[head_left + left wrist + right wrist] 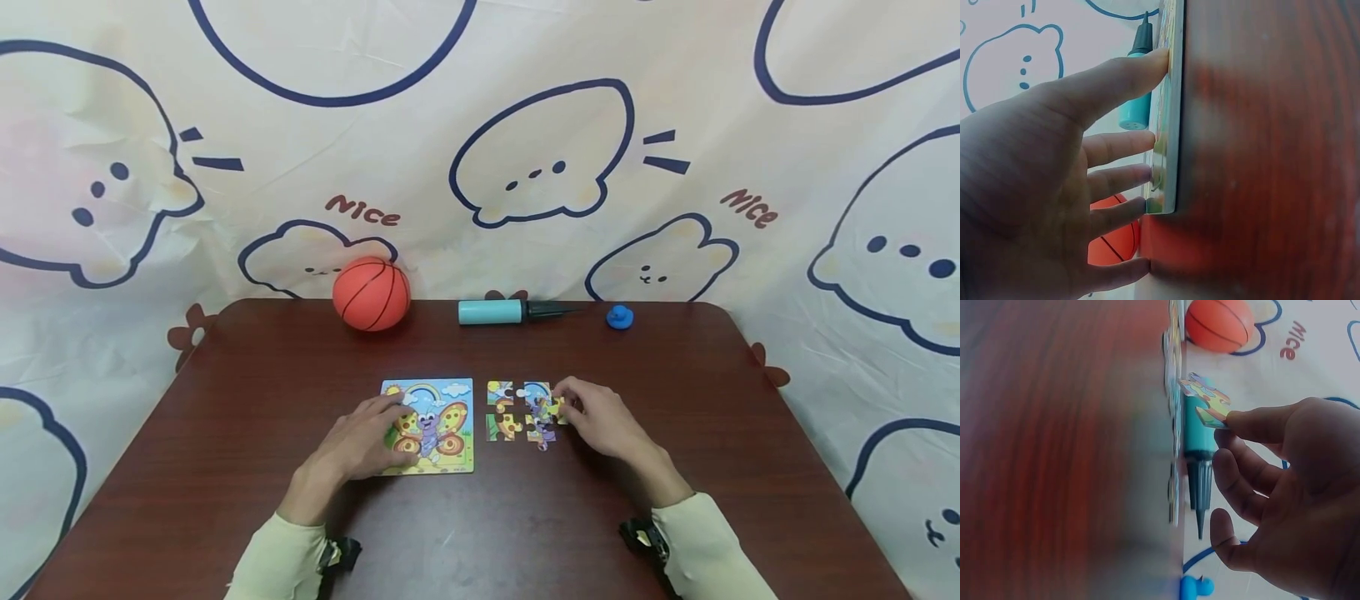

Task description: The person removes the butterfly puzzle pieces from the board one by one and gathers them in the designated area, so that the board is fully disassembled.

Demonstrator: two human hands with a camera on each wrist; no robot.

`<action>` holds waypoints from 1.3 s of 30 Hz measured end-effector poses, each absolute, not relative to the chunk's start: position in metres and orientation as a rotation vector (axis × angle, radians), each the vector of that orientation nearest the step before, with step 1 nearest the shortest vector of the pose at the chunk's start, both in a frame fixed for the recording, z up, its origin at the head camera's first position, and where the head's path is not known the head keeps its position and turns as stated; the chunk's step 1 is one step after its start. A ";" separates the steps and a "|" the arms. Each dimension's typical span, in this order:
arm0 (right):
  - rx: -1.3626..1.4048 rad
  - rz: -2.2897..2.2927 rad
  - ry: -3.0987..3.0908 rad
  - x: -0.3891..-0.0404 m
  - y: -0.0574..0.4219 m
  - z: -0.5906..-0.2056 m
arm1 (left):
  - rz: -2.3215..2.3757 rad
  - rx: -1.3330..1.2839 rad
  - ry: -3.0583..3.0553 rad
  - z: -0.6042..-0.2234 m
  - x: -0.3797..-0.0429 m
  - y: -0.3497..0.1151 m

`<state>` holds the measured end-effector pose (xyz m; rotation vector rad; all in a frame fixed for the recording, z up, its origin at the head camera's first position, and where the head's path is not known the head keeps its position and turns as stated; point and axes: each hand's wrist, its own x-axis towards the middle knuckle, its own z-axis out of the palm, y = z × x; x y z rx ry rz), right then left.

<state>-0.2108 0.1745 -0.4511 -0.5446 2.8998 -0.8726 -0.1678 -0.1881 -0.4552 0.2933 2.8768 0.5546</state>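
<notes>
A square butterfly puzzle [431, 427] lies flat on the brown table, left of centre. My left hand [363, 437] rests on its left side, fingers spread and fairly straight; in the left wrist view the thumb and several fingertips touch the puzzle's face or edge. My right hand [603, 417] pinches a colourful puzzle piece [1210, 405] between thumb and forefinger, tilted and lifted above the table in the right wrist view. Beneath and to the left of it are several loose puzzle pieces [503, 427], set in two loose columns right of the square puzzle.
Along the table's far edge stand an orange-red ball [371, 293], a teal hand pump [490, 312] with a black nozzle, and a small blue toy [619, 317]. A white cloth [420, 167] printed with cartoon outlines hangs behind the table [480, 542].
</notes>
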 end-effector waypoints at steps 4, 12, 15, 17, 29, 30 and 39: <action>-0.511 -0.873 2.894 -0.209 0.186 -0.451 | 0.555 0.296 2.880 -0.456 -0.167 -0.189; -0.442 -0.835 2.880 -0.206 0.203 -0.452 | 0.525 0.306 2.886 -0.457 -0.168 -0.190; -0.414 -0.787 2.881 -0.206 0.207 -0.455 | 0.531 0.314 2.891 -0.458 -0.168 -0.190; -0.391 -0.759 2.879 -0.206 0.209 -0.457 | 0.542 0.317 2.889 -0.457 -0.167 -0.190; -0.368 -0.655 2.914 -0.205 0.214 -0.458 | 0.611 0.308 2.877 -0.458 -0.168 -0.188; -0.363 -0.649 2.912 -0.205 0.214 -0.457 | 0.615 0.309 2.880 -0.458 -0.168 -0.188; -0.328 -0.661 2.906 -0.205 0.212 -0.456 | 0.659 0.318 2.880 -0.454 -0.169 -0.195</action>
